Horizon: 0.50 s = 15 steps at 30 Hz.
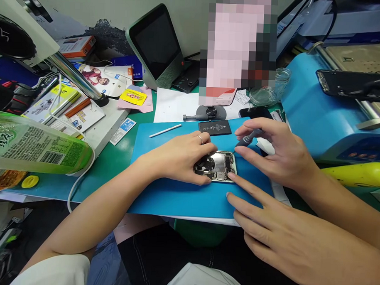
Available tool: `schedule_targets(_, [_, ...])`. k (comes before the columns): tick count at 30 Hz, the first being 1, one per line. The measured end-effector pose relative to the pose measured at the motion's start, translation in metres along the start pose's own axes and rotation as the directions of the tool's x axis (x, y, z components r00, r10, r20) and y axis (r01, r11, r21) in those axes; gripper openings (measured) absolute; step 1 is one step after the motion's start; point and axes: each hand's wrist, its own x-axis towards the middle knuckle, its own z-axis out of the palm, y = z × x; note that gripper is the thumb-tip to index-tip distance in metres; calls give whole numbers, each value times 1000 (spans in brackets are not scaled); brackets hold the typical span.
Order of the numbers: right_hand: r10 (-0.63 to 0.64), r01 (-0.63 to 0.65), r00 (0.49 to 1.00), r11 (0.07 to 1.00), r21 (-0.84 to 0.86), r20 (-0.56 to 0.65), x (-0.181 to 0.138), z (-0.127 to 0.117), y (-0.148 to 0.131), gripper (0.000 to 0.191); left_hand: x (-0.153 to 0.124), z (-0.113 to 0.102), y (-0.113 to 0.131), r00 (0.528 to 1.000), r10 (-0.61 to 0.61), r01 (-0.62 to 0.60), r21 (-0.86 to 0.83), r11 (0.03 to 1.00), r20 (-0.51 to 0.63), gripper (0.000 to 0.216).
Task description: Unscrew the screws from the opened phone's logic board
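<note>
The left hand (pixel 185 157) is clasping the opened phone (pixel 221 162) from the left, seemingly steadying it while the right hand (pixel 281 152) is pinching a screwdriver (pixel 246 139).

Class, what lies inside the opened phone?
In the opened phone, a silvery area and dark components show. The left hand hides part of its left end; a third hand covers a lower-right spot.
</note>
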Motion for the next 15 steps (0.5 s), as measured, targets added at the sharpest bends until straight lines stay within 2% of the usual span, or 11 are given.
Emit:
schedule_targets(6, [39, -39, 999, 999, 6, 33, -1, 1, -2, 73, 0, -1, 1, 1000, -2, 2, 3, 1000, 6, 57])
schedule_targets(11, [58, -58, 998, 998, -7, -7, -2, 1, -2, 68, 0, -1, 1, 1000, -4, 4, 2, 1000, 16, 59])
schedule_targets(15, [20, -19, 999, 999, -49, 28, -3, -1, -1, 70, 1, -1, 2, 1000, -7, 6, 4, 1000, 22, 59])
